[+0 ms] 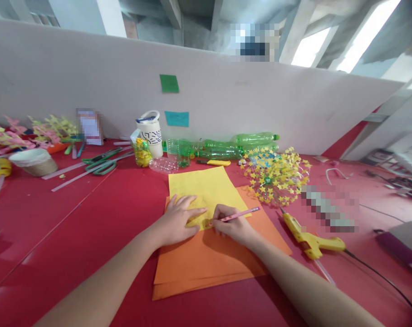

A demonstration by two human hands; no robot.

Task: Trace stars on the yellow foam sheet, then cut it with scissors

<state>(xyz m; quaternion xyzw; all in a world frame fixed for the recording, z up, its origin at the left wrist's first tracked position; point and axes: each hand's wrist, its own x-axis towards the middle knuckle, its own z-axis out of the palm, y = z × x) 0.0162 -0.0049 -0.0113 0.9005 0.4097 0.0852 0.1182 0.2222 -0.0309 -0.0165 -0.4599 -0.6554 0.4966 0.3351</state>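
My right hand (233,226) grips a pink pencil (242,214), its tip down at the lower part of a yellow paper sheet (206,186). Spread flat over that sheet's left lower side is my left hand (180,221), fingers apart and holding nothing. Beneath the yellow sheet lie orange paper sheets (206,263), slightly fanned at the near edge. Faint marks seem to show on the yellow paper, too small to read.
A yellow glue gun (313,240) with a cord lies right of the papers, near a cluster of yellow stars (277,177). Behind are green plastic bottles (223,150), a yellow cutter (218,163) and a white tumbler (152,134). Green-handled scissors (105,167) and a tub (36,162) are at left.
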